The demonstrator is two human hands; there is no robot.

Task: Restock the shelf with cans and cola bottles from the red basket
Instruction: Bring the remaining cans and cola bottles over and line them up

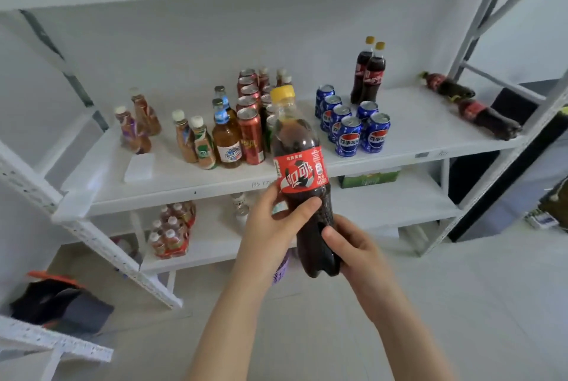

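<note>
Head view: both hands grasp one yellow-capped plastic cola bottle with a red label point(302, 184), upright, in front of the white metal shelf point(215, 184). The left hand point(276, 221) wraps its middle; the right hand point(347, 242) grips its base. Behind the bottle stand red cans point(250, 135); right of it, blue cans point(347, 138).

behind the held cola bottle point(302, 178), green cans point(270, 132) are mostly hidden; beside its base, a purple basket point(281, 270) barely shows.
</note>
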